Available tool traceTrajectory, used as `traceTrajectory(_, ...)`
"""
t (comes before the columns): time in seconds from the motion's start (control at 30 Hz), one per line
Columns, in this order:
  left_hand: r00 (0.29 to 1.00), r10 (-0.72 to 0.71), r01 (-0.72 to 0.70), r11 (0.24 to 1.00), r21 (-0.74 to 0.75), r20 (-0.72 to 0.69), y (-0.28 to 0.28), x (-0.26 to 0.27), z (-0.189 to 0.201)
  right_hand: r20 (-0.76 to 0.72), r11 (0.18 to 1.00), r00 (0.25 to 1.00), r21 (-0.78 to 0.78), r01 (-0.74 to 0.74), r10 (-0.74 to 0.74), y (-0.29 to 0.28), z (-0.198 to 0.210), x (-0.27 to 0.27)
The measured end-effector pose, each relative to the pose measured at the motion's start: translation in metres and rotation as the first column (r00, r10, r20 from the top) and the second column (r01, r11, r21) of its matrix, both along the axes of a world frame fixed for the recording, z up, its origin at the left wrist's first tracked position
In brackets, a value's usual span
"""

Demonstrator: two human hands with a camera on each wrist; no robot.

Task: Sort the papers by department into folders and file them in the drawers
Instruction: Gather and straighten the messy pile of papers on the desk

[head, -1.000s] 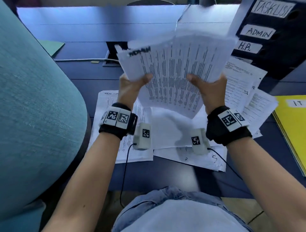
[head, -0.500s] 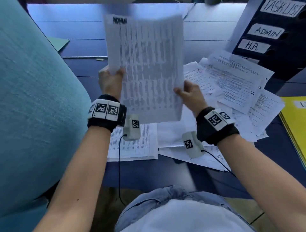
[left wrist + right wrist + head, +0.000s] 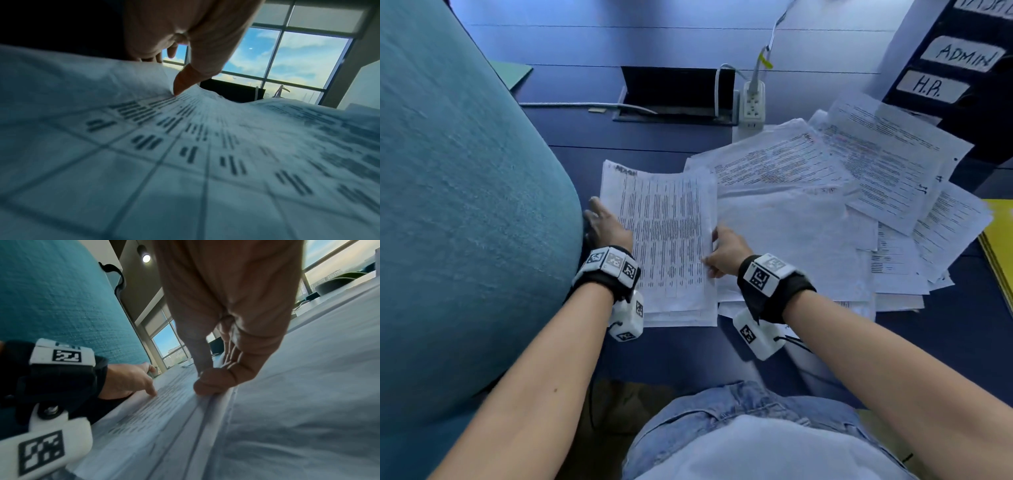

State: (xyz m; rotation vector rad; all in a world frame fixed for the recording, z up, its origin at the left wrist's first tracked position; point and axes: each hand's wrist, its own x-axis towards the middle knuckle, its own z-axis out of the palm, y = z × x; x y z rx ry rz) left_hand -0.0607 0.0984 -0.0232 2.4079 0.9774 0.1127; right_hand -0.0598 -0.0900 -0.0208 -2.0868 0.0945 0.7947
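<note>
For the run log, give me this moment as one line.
left hand: pinches left edge of tabular sheets | right hand: pinches their right edge | sheets: on desk, left of loose paper pile

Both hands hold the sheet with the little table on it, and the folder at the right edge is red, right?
Not quite. The folder by the right edge is yellow, not red; the head view shows it. The rest is right: the left hand and the right hand both hold the sheet with the printed table.
</note>
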Motion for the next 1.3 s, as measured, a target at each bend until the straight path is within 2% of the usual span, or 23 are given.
traceTrajectory(0.1, 0.999, -0.046, 0.046, 0.999, 0.010, -0.026, 0.002, -0.002, -0.016, 0.021, 1.000, 1.000, -0.005, 0.017, -0.017, -0.005, 0.000, 0.001)
traceTrajectory(0.17, 0.995, -0.101, 0.102, 0.994, 0.038, -0.024, -0.006, 0.000, -0.016, 0.118, 0.994, 0.991, -0.081, 0.069, -0.060, -0.018, 0.001, 0.007)
traceTrajectory(0.23, 0.971, -0.226, 0.231, 0.970, 0.069, -0.079, -0.024, 0.000, -0.007, 0.214, 0.970, 0.968, -0.173, 0.170, -0.131, -0.038, 0.003, 0.017)
traceTrajectory(0.37, 0.887, -0.445, 0.439, 0.896, -0.070, -0.121, -0.066, 0.005, 0.002, 0.275, 0.839, 0.905, -0.358, 0.410, -0.325, -0.089, 0.008, 0.035)
traceTrajectory(0.47, 0.824, -0.515, 0.499, 0.857, -0.131, -0.236, -0.085, 0.008, -0.005, 0.280, 0.736, 0.843, -0.410, 0.538, -0.460, -0.123, 0.010, 0.036)
traceTrajectory(0.53, 0.812, -0.519, 0.505, 0.854, -0.125, -0.265, -0.091, 0.007, -0.010, 0.272, 0.711, 0.811, -0.389, 0.585, -0.519, -0.139, 0.012, 0.033)
traceTrajectory(0.63, 0.811, -0.512, 0.508, 0.857, -0.093, -0.283, -0.095, 0.005, -0.016, 0.205, 0.735, 0.792, -0.294, 0.611, -0.576, -0.156, 0.006, 0.034)
traceTrajectory(0.7, 0.808, -0.515, 0.514, 0.854, -0.084, -0.286, -0.095, 0.004, -0.017, 0.124, 0.763, 0.780, -0.163, 0.626, -0.614, -0.160, 0.004, 0.034)
traceTrajectory(0.8, 0.807, -0.518, 0.517, 0.852, -0.085, -0.283, -0.095, 0.003, -0.017, 0.002, 0.749, 0.749, -0.004, 0.663, -0.663, -0.153, 0.015, 0.033)
traceTrajectory(0.83, 0.808, -0.517, 0.516, 0.852, -0.085, -0.281, -0.095, 0.003, -0.018, 0.006, 0.754, 0.755, -0.034, 0.656, -0.656, -0.152, 0.017, 0.033)
traceTrajectory(0.9, 0.813, -0.513, 0.511, 0.855, -0.085, -0.275, -0.095, 0.002, -0.019, 0.087, 0.784, 0.810, -0.209, 0.584, -0.580, -0.150, 0.020, 0.031)
traceTrajectory(0.97, 0.815, -0.511, 0.509, 0.857, -0.081, -0.273, -0.095, 0.000, -0.020, 0.114, 0.807, 0.860, -0.302, 0.507, -0.498, -0.149, 0.024, 0.027)
traceTrajectory(1.17, 0.803, -0.542, 0.543, 0.837, -0.069, -0.249, -0.099, -0.004, -0.015, 0.039, 0.835, 0.874, -0.278, 0.475, -0.484, -0.149, 0.022, 0.018)
traceTrajectory(1.2, 0.774, -0.588, 0.588, 0.805, -0.075, -0.235, -0.101, -0.005, -0.014, 0.044, 0.828, 0.862, -0.259, 0.498, -0.505, -0.149, 0.020, 0.017)
traceTrajectory(1.23, 0.715, -0.659, 0.657, 0.747, -0.096, -0.236, -0.105, -0.008, -0.013, 0.045, 0.821, 0.848, -0.225, 0.524, -0.529, -0.150, 0.018, 0.016)
traceTrajectory(1.3, 0.535, -0.800, 0.787, 0.589, -0.183, -0.272, -0.112, -0.014, -0.013, -0.003, 0.793, 0.800, -0.126, 0.596, -0.601, -0.151, 0.017, 0.014)
